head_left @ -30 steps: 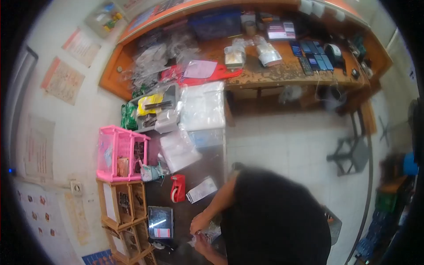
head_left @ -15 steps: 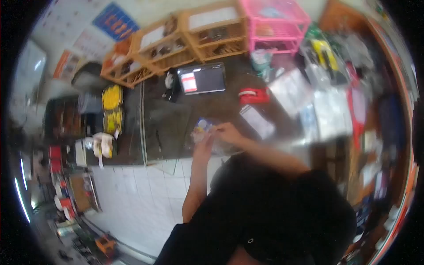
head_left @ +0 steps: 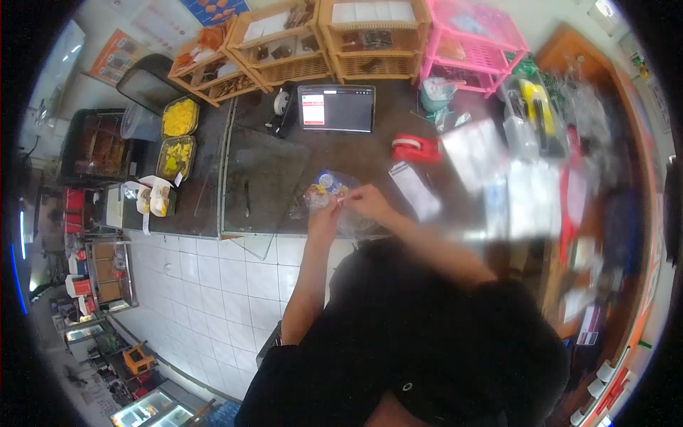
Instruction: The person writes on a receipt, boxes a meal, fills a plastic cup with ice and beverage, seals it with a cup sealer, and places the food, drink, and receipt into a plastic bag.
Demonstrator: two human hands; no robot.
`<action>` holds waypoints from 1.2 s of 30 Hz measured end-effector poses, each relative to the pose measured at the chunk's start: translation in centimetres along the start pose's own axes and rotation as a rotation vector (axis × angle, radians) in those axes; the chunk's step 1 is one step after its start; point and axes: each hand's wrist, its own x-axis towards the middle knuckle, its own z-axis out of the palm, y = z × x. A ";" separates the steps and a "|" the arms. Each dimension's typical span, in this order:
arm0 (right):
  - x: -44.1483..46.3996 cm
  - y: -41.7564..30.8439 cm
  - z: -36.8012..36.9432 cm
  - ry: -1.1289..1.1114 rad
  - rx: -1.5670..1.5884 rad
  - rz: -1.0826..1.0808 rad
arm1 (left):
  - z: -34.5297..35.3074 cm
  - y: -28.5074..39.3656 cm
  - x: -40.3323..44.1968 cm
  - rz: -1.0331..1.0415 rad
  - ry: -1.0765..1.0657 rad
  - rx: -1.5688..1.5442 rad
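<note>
A clear plastic bag with a blue and yellow print [head_left: 327,181] is held over the near part of the dark table. My left hand [head_left: 324,217] grips its near edge with closed fingers. Close beside it, my right hand [head_left: 368,202] pinches the bag's edge between thumb and fingers, and the fingertips of both hands nearly meet. What is inside the bag is too small to make out. To the right of my hands lies a white paper slip [head_left: 415,191]. A red tape dispenser [head_left: 417,148] sits just beyond the slip.
A tablet [head_left: 337,109] stands at the back of the dark table. Behind it are tan racks [head_left: 373,43] and a pink rack [head_left: 466,53]. Two trays of yellow food [head_left: 178,117] and open white boxes [head_left: 158,197] are on the left. Stacked plastic bags [head_left: 530,199] lie right.
The camera view has tilted, so the table and its objects sit higher in the picture. Both hands stay closed on the bag, fingertips close together.
</note>
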 end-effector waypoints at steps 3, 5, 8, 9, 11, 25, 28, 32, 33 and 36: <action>0.6 1.1 0.9 0.054 0.004 -0.030 | 0.5 1.4 0.3 -0.028 0.065 -0.181; 1.0 1.8 1.4 0.080 0.007 -0.040 | 0.5 2.9 0.1 -0.050 0.144 -0.548; 1.0 1.3 1.0 0.213 0.129 -0.096 | -0.3 6.5 -0.5 -0.128 0.165 -0.272; 1.2 0.9 0.2 0.101 0.172 -0.043 | -0.4 6.3 -0.3 -0.089 0.190 -0.004; 0.6 0.7 -0.2 -0.005 0.213 0.017 | -0.4 4.7 0.4 -0.048 0.205 0.261; -6.5 8.9 -12.2 0.198 -0.987 0.389 | 0.4 -0.6 4.4 0.272 0.130 0.807; -6.4 20.5 -13.5 0.318 -0.935 -0.046 | -0.1 2.5 3.2 0.256 0.335 0.890; -4.2 21.9 -16.3 0.070 -0.684 0.058 | 1.0 1.6 0.6 0.103 0.492 0.596; -5.2 20.1 -16.4 0.140 -0.573 0.018 | 1.7 2.2 0.2 0.065 0.504 0.536; -7.0 18.3 -17.5 0.200 -0.515 0.022 | 3.0 2.4 -0.7 0.065 0.354 0.483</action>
